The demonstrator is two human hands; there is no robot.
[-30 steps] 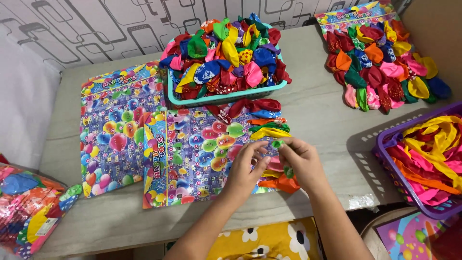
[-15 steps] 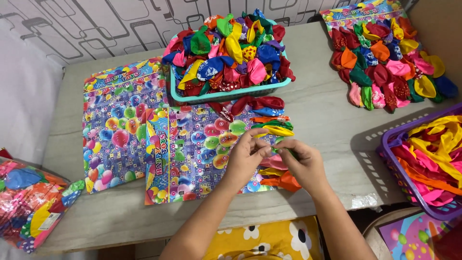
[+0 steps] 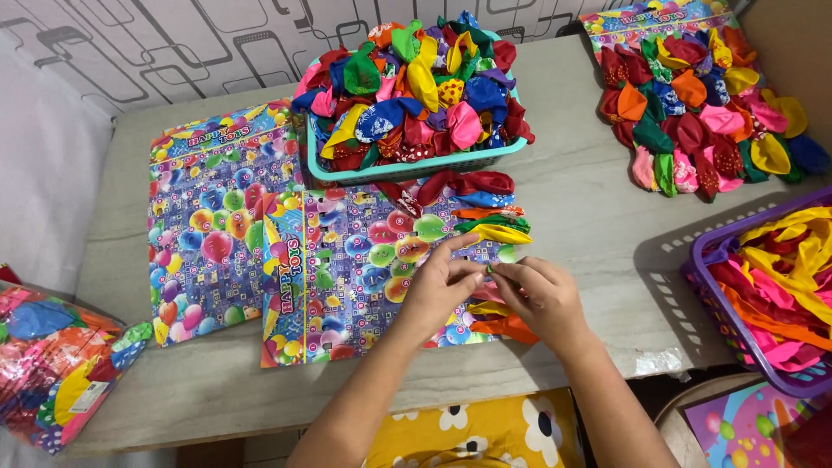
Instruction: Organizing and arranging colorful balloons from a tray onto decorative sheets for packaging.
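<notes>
While both hands meet over the near card sheet (image 3: 373,269), the left hand (image 3: 438,290) and right hand (image 3: 542,295) pinch together on a small green balloon (image 3: 488,269) between their fingertips, at the sheet's right edge.

Containers, three baskets noted:
- teal basket (image 3: 416,169), back centre, heaped with limp balloons of mixed colours, some dotted.
- purple basket (image 3: 719,286), right edge, partly out of view, holding long yellow, orange and pink balloons.
- clear bag (image 3: 52,373), lower left, stuffed with mixed balloons; not a basket, counted apart.

Count of printed card sheets: two lie flat side by side on the table (image 3: 598,234), the far sheet (image 3: 217,225) to the left, partly overlapped by the near one. A third sheet (image 3: 659,22) at back right lies under a loose pile of balloons (image 3: 702,113).

Along the near sheet's right edge, a row of balloons (image 3: 485,208) sits fastened: red, blue, orange, green, yellow seen above the hands, orange below. Exact number cannot be told, hands cover part.
</notes>
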